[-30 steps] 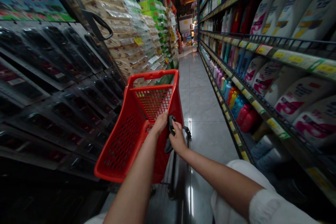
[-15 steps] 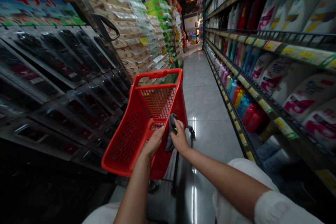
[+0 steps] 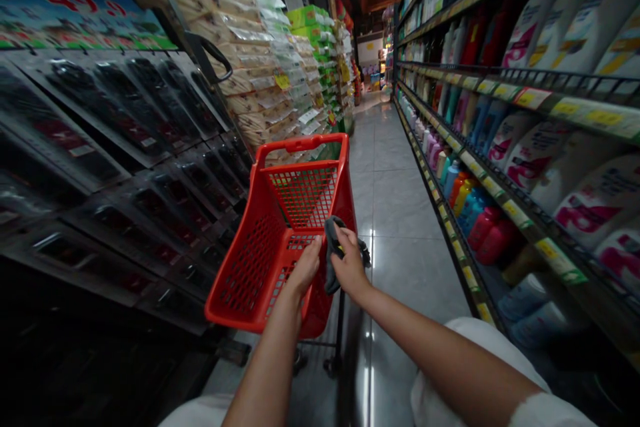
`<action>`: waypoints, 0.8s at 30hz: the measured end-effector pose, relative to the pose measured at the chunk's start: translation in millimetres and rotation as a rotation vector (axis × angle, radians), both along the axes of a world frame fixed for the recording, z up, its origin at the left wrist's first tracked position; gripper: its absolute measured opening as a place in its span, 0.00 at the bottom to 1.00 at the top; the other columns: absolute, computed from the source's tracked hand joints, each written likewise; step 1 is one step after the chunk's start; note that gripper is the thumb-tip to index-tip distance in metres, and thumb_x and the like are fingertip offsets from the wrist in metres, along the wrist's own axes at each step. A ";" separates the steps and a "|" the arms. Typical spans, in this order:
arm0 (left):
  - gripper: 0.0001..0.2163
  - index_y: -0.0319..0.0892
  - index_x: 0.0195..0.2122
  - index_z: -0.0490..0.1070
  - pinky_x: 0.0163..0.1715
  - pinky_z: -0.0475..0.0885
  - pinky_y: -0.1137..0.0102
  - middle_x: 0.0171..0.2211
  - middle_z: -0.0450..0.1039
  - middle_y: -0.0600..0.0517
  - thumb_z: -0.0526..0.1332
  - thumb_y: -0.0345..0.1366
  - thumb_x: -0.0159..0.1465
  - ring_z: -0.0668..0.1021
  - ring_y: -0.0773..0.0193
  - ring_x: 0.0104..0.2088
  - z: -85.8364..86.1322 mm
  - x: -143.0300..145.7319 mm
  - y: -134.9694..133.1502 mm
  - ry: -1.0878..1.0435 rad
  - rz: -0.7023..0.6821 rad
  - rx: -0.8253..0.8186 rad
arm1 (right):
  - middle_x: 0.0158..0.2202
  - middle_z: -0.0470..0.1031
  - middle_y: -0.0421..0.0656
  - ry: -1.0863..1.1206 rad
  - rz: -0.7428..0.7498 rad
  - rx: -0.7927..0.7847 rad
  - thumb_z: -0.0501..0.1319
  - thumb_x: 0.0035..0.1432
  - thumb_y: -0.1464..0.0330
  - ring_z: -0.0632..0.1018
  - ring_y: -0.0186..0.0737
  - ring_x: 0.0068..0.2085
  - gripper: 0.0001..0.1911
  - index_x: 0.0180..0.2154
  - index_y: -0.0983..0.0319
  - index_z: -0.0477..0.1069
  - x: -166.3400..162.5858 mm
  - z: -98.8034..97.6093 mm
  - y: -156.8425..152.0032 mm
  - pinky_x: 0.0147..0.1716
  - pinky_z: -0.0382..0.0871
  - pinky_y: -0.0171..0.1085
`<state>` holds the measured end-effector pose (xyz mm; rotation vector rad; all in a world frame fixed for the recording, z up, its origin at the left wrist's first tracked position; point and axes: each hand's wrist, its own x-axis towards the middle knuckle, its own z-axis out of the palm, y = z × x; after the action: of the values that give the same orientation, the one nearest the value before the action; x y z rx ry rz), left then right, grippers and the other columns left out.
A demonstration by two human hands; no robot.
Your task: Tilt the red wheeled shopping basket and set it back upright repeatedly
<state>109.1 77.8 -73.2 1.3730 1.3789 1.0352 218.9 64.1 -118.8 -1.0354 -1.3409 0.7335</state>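
A red plastic shopping cart [image 3: 240, 280] with slatted walls is in front of me, its basket bare inside where it shows. My left hand [image 3: 306, 265] rests along the near right rim, its fingers closed over the edge. Beside it, my right hand [image 3: 350, 263] grips a dark grey cloth [image 3: 331, 273] pressed against the outer right side of the cart. A small yellow patch shows on the cloth between thumb and fingers. My left fingertips are partly hidden by the hand itself.
Shelves of shampoo bottles [image 3: 530, 153] line the right side. Packaged goods hang on a rack [image 3: 115, 113] to the left, with stacked tissue packs [image 3: 250, 73] beyond. A grey tiled floor [image 3: 395, 200] runs down the aisle. A dark hooked handle [image 3: 213, 57] juts out above the rack.
The cart's near end has shifted slightly right in view. Both hands and the cloth have moved a little to the right along with it, their grips unchanged.
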 end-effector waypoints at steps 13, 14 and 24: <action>0.29 0.42 0.52 0.75 0.55 0.68 0.60 0.41 0.81 0.46 0.43 0.55 0.68 0.79 0.55 0.48 -0.8 -2.5 -12.6 -0.398 -0.079 -0.280 | 0.57 0.60 0.48 -0.463 -0.052 0.004 0.51 0.51 0.82 0.66 0.47 0.57 0.39 0.63 0.53 0.59 14.4 12.9 32.9 0.57 0.64 0.50; 0.29 0.41 0.52 0.75 0.54 0.69 0.61 0.40 0.82 0.46 0.44 0.55 0.68 0.80 0.55 0.47 -1.3 -3.2 -11.7 -0.433 -0.055 -0.310 | 0.57 0.59 0.48 -0.462 -0.043 0.013 0.51 0.51 0.82 0.66 0.47 0.57 0.39 0.63 0.53 0.59 12.1 11.1 24.6 0.57 0.65 0.49; 0.32 0.40 0.58 0.69 0.50 0.72 0.61 0.44 0.80 0.44 0.36 0.53 0.69 0.81 0.56 0.43 13.6 -7.7 -10.7 -0.721 -0.091 -0.457 | 0.58 0.58 0.46 -0.678 0.256 0.292 0.58 0.45 0.82 0.66 0.49 0.55 0.43 0.62 0.48 0.61 6.8 -22.9 -85.5 0.54 0.67 0.51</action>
<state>101.3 67.2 -59.6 0.6203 0.9143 0.9440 225.8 -21.4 -141.7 -0.9154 -2.1233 0.3508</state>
